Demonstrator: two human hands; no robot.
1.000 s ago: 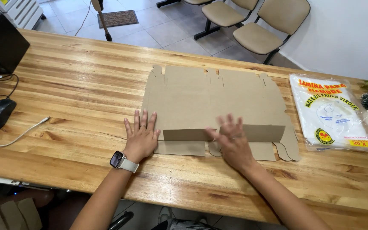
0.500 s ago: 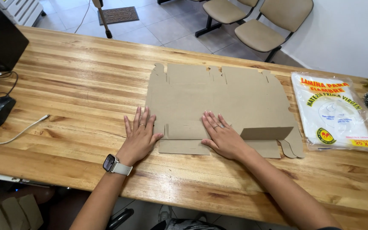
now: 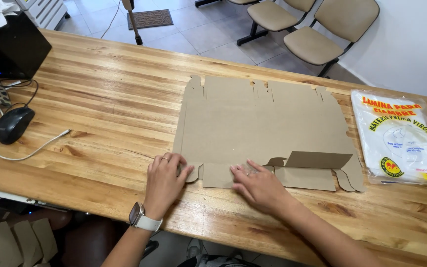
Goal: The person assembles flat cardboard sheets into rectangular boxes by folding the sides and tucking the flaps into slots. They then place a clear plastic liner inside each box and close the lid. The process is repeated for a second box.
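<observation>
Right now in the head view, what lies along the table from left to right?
Black computer mouse → white cable → left hand → right hand on the flat cardboard box blank → raised cardboard flap → clear plastic packet of sheets.

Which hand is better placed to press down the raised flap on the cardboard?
Probably the right hand: it lies flat on the cardboard next to the raised flap. The left hand rests at the sheet's far corner.
</observation>
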